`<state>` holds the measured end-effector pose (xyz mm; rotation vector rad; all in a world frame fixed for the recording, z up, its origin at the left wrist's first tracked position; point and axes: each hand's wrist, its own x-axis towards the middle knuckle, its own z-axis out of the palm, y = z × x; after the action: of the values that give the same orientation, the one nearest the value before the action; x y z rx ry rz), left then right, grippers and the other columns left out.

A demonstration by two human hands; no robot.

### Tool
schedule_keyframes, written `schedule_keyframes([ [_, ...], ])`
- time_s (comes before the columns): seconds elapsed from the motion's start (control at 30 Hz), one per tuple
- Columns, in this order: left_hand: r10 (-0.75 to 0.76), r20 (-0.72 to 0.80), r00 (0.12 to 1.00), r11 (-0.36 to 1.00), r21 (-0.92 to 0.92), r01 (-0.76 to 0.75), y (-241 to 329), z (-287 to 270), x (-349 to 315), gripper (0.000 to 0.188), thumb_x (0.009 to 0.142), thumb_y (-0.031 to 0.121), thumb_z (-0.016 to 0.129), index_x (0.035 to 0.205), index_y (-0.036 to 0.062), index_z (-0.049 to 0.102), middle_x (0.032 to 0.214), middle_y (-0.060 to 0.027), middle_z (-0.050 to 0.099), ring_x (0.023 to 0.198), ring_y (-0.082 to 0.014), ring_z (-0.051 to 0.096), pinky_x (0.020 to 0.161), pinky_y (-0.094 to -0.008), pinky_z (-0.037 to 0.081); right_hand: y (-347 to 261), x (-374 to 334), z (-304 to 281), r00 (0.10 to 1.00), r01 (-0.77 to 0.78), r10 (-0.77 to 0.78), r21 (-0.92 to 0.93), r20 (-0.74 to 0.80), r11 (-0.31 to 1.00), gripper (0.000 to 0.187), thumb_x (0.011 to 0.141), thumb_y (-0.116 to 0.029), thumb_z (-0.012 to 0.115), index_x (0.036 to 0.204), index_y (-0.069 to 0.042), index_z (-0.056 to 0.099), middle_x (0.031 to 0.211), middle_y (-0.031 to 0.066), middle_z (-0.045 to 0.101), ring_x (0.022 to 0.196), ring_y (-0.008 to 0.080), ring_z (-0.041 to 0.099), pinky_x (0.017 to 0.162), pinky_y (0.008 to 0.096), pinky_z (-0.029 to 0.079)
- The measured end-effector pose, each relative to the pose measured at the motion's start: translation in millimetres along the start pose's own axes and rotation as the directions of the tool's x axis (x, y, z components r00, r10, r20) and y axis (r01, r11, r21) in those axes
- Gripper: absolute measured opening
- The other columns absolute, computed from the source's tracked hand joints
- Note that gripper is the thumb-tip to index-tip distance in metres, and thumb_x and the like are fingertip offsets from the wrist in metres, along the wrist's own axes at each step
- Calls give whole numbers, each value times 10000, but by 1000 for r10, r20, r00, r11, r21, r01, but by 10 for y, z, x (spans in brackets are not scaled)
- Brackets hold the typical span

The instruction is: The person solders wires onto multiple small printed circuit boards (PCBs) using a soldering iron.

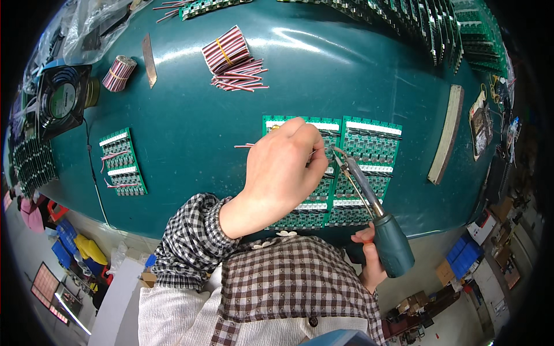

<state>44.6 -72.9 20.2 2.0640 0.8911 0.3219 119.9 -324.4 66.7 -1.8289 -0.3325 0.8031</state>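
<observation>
Two green circuit board panels (369,151) lie side by side on the bench in front of me, with white connector strips across them. My left hand (280,170) rests over the left panel, thumb and forefinger pinched together on a thin wire. The red and white end of a wire (243,146) sticks out on the hand's left side; the palm hides the part between. Gripped in my right hand (372,259) is a soldering iron (393,245) with a dark green handle. Its tip is at the boards, close beside my left fingertips, and a thin tube runs along its barrel.
Bundled striped wires (226,49) and loose ones (239,76) lie farther back. Left are another bundle (119,74), a fan (62,101), a metal strip (149,60) and a wired board (123,161). A curved bar (446,135) lies right; stacked boards (479,34) stand back right.
</observation>
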Motion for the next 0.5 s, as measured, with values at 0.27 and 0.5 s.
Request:
schedule_keyframes([
  [0.27,-6,0,1000,1000,4,6,13,0,-2,109,768,37,730,808,90,644,747,-48,587,648,-244,608,589,-373,482,14,-28,0,998,-13,16,39,-57,999,493,925,-227,723,1220,143,586,934,162,650,843,261,670,738,413,620],
  [0.5,19,-10,1000,999,32,-18,-9,9,-21,111,771,47,735,814,96,646,752,-40,588,654,-240,609,584,-372,479,29,-41,37,999,6,-3,43,-54,999,554,918,-240,733,1258,156,552,910,133,633,840,255,652,731,433,616],
])
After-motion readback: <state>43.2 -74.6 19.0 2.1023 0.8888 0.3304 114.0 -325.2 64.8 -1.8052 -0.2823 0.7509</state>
